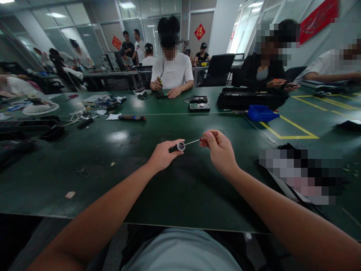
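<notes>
My left hand (163, 154) grips a short black cylinder with a pale round rim (181, 146) between thumb and fingers, just above the green table (180, 195). The cylinder's end faces me and to the right; what lies inside it is too small to make out. In my right hand (221, 150), pinched by thumb and fingertips, is a screwdriver (193, 142) with a thin metal shaft and a reddish handle mostly hidden by the fingers. Its shaft points left, and the tip meets the cylinder's end.
Beyond my hands lie a dark pen-like tool (132, 117), hard drives (199, 107), a blue scoop-shaped tray (262, 113) and a long black casing (251, 98). A white fan grille (41, 108) and cables sit left. A co-worker (172, 67) works opposite; a blurred-out object (301, 177) lies right.
</notes>
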The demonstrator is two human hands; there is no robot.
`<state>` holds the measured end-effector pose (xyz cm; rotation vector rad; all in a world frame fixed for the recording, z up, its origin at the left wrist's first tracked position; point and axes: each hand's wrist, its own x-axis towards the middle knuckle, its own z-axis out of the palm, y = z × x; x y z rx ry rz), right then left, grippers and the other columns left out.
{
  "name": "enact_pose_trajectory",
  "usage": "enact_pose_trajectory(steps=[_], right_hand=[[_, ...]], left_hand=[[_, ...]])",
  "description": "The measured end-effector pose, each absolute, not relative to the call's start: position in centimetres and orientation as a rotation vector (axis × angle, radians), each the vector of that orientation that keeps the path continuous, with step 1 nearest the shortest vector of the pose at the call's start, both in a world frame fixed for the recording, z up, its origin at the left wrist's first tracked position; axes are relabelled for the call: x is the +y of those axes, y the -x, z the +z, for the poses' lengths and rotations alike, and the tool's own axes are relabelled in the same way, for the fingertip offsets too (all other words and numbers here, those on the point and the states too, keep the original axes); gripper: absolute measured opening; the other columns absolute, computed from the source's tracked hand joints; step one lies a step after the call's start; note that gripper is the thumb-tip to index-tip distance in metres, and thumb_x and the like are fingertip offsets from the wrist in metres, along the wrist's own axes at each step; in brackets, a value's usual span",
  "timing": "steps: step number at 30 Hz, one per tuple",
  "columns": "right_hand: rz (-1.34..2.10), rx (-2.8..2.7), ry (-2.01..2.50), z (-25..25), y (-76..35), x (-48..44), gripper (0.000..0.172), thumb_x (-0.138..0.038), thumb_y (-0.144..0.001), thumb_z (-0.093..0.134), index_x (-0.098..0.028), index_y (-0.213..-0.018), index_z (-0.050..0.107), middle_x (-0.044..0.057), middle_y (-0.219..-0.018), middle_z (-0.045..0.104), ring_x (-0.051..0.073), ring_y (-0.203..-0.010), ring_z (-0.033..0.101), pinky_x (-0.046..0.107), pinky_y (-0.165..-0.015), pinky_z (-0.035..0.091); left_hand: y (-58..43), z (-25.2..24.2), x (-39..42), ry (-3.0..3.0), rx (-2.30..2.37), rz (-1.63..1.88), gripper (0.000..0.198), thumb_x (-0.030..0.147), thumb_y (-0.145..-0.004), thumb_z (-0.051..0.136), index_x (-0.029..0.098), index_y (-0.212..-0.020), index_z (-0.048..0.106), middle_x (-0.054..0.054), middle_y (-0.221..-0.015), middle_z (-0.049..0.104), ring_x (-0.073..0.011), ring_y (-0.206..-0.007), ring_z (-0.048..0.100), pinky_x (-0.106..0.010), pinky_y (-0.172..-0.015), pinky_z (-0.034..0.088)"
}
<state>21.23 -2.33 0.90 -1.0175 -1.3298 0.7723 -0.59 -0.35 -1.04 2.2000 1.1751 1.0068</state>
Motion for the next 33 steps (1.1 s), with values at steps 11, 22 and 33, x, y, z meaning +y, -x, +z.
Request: enact_pose_trajectory(steps=[11, 22, 33], right_hand=[[0.345, -1.672, 1.181, 2.1, -21.3, -4.1, 0.026, -0.046, -0.088, 0.067, -0.021, -0.082, 0.066, 0.001, -0.07, 0.07, 0.016, -0.062, 0.064, 0.029, -0.059, 0.045], [0.099, -1.871, 1.221, 2.4, -21.9, -3.9, 0.06, -0.057, -0.098, 0.045, -0.021, -0.053, 0.062, 0.0, -0.046, 0.055, 0.012, -0.042, 0.048, 0.029, -0.048, 0.031], [0.104, -1.894, 1.301, 3.0, -21.5, -4.2, 0.052, -0.048, -0.098, 0.044, -0.021, -0.057, 0.061, -0.002, -0.043, 0.046, 0.012, -0.04, 0.043, 0.03, -0.047, 0.026]], left_hand=[[0.5, -1.2, -0.6, -2.267, 1.179, 0.99, 0.046, 0.026, -0.084, 0.075, 0.029, -0.129, 0.065, -0.005, -0.122, 0.071, -0.0236, -0.112, 0.064, -0.042, -0.101, 0.048], [0.5, -1.1, -0.7, -2.295, 1.151, 0.966, 0.044, 0.028, -0.085, 0.073, 0.029, -0.128, 0.065, -0.005, -0.122, 0.071, -0.0234, -0.111, 0.064, -0.043, -0.101, 0.047], [0.4, -1.0, -0.7, -2.291, 1.185, 0.949, 0.045, 0.027, -0.084, 0.074, 0.029, -0.128, 0.065, -0.005, -0.119, 0.072, -0.0235, -0.108, 0.065, -0.042, -0.098, 0.048]])
